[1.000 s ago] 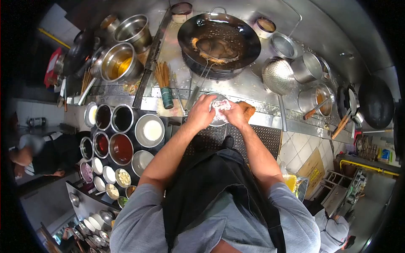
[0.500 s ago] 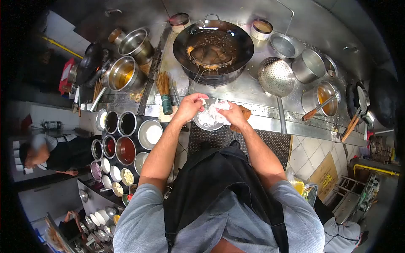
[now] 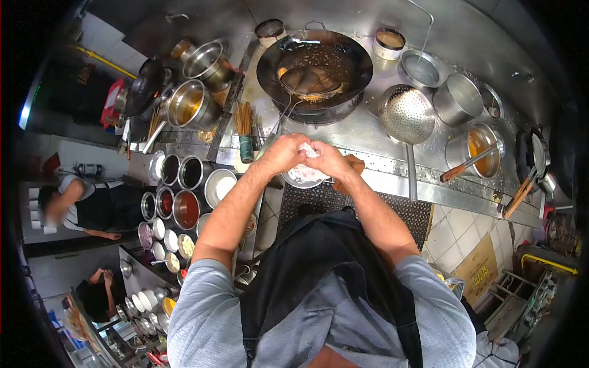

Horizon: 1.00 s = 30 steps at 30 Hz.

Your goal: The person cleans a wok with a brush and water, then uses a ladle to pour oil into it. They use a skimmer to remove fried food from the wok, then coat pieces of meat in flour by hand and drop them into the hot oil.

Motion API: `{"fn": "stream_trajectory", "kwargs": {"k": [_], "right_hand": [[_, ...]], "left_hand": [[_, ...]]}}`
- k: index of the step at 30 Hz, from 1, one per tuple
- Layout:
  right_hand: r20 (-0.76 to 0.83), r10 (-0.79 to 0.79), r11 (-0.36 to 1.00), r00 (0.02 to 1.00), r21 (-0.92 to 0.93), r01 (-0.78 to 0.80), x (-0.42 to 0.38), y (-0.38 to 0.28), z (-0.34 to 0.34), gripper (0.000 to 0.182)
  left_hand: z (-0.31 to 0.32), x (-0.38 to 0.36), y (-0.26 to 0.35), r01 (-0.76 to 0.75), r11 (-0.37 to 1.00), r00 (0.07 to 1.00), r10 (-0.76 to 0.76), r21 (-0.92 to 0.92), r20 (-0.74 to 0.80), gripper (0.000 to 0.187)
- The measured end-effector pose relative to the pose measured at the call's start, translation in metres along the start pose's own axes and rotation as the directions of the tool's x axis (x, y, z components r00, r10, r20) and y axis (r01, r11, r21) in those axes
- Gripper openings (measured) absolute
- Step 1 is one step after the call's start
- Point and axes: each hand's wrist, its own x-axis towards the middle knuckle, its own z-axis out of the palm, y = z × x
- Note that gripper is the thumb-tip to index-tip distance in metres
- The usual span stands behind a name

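Note:
My left hand (image 3: pixel 284 154) and my right hand (image 3: pixel 328 161) are close together above a metal bowl (image 3: pixel 305 183) at the counter's front edge. Between their fingers is a white, floury piece (image 3: pixel 308 149), pinched from both sides. More white floury pieces (image 3: pixel 302 173) lie in the bowl below. Beyond my hands, a black wok (image 3: pixel 362 61) holds bubbling dark oil with a wire strainer (image 3: pixel 310 81) in it.
A bamboo brush (image 3: pixel 245 132) stands left of my hands. To the right are a perforated ladle (image 3: pixel 407 115), metal pots (image 3: pixel 458 99) and an oil pot with a ladle (image 3: pixel 481 153). Sauce containers (image 3: pixel 186 209) are at lower left; a co-worker (image 3: pixel 92 205) stands beyond them.
My hands have come together over the bowl, now meeting at the white piece. The view has shifted slightly, and the co-worker at left has raised an arm.

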Motion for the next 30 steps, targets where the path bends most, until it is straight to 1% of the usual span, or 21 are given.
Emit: {"fn": "stream_trajectory", "kwargs": {"k": [1, 2, 3, 4, 6, 7, 10, 11, 13, 14, 16, 17, 18, 20, 21, 23, 24, 26, 27, 28, 30], "right_hand": [[0.002, -0.002, 1.0, 1.0, 0.001, 0.002, -0.001, 0.002, -0.001, 0.036], [0.046, 0.014, 0.986, 0.999, 0.165, -0.021, -0.003, 0.005, -0.002, 0.037], [0.09, 0.023, 0.945, 0.996, 0.324, -0.051, -0.004, 0.007, -0.002, 0.038], [0.09, 0.022, 0.944, 0.996, 0.326, -0.05, -0.003, 0.009, -0.003, 0.038], [0.157, 0.03, 0.866, 0.987, 0.489, -0.104, -0.002, 0.014, -0.005, 0.038], [0.157, 0.03, 0.866, 0.987, 0.49, -0.104, -0.003, 0.011, -0.006, 0.038], [0.144, -0.032, 0.867, 0.989, 0.496, -0.045, -0.005, 0.003, -0.01, 0.037], [0.101, -0.065, 0.852, 0.993, 0.523, 0.003, -0.006, 0.001, -0.009, 0.037], [0.061, -0.096, 0.836, 0.994, 0.547, 0.047, -0.006, -0.002, -0.007, 0.037], [0.057, -0.069, 0.857, 0.996, 0.515, 0.03, -0.004, -0.003, -0.006, 0.036], [0.055, -0.044, 0.877, 0.998, 0.481, 0.012, 0.001, -0.006, -0.004, 0.035], [0.075, 0.003, 0.93, 0.997, 0.367, -0.03, 0.003, -0.007, -0.003, 0.033], [0.088, 0.051, 0.966, 0.995, 0.247, -0.071, 0.003, -0.008, -0.003, 0.031], [0.076, 0.042, 0.964, 0.996, 0.26, -0.061, 0.003, -0.001, 0.001, 0.028], [0.064, 0.034, 0.96, 0.997, 0.274, -0.05, 0.003, 0.002, 0.002, 0.026], [0.069, 0.08, 0.94, 0.994, 0.327, -0.098, 0.0, 0.006, -0.002, 0.026], [0.077, 0.126, 0.914, 0.989, 0.379, -0.146, -0.002, 0.009, -0.004, 0.025], [0.073, 0.14, 0.889, 0.988, 0.43, -0.157, -0.006, 0.007, -0.011, 0.024], [0.068, 0.153, 0.862, 0.986, 0.479, -0.167, -0.008, 0.006, -0.014, 0.023], [0.068, 0.148, 0.862, 0.987, 0.48, -0.163, -0.009, 0.005, -0.017, 0.023], [0.097, 0.215, 0.781, 0.972, 0.58, -0.231, -0.011, 0.004, -0.021, 0.021]], "left_hand": [[-0.002, -0.002, -0.004, 0.118, 0.988, 0.993, -0.117, -0.098, 0.013, 0.031], [-0.005, -0.006, -0.008, 0.234, 0.953, 0.972, -0.231, -0.194, 0.038, 0.029], [-0.008, -0.01, -0.012, 0.23, 0.909, 0.97, -0.243, -0.347, 0.007, 0.025], [-0.011, -0.013, -0.017, 0.231, 0.91, 0.97, -0.244, -0.345, 0.006, 0.025], [-0.012, -0.018, -0.025, 0.468, 0.606, 0.878, -0.4, -0.643, 0.262, 0.029], [-0.011, -0.021, -0.022, 0.467, 0.486, 0.871, -0.395, -0.738, 0.291, 0.033], [-0.008, -0.024, -0.018, 0.413, 0.413, 0.876, -0.424, -0.812, 0.23, 0.032], [-0.006, -0.023, -0.016, 0.412, 0.413, 0.877, -0.423, -0.812, 0.229, 0.032], [-0.001, -0.021, -0.012, 0.372, 0.289, 0.862, -0.46, -0.882, 0.213, 0.033], [0.002, -0.02, -0.011, 0.371, 0.287, 0.862, -0.461, -0.883, 0.212, 0.033], [0.005, -0.018, -0.008, 0.387, 0.678, 0.897, -0.433, -0.625, 0.086, 0.033], [0.006, -0.018, -0.006, 0.316, 0.831, 0.929, -0.369, -0.457, -0.03, 0.031], [0.004, -0.019, -0.006, 0.315, 0.831, 0.929, -0.37, -0.457, -0.031, 0.031], [-0.003, -0.018, 0.001, 0.403, 0.805, 0.902, -0.429, -0.434, 0.043, 0.028], [-0.007, -0.018, 0.001, 0.403, 0.806, 0.903, -0.428, -0.434, 0.042, 0.028], [-0.018, -0.021, -0.004, 0.47, 0.668, 0.853, -0.511, -0.577, 0.103, 0.027], [-0.021, -0.022, -0.008, 0.47, 0.668, 0.853, -0.512, -0.577, 0.102, 0.027], [-0.023, -0.024, -0.017, 0.428, 0.402, 0.819, -0.551, -0.81, 0.159, 0.027], [-0.023, -0.026, -0.019, 0.395, 0.304, 0.826, -0.53, -0.867, 0.19, 0.028], [-0.023, -0.028, -0.021, 0.393, 0.307, 0.827, -0.531, -0.867, 0.186, 0.028], [-0.022, -0.03, -0.023, 0.216, -0.072, 0.889, -0.398, -0.974, 0.227, 0.025]]}}
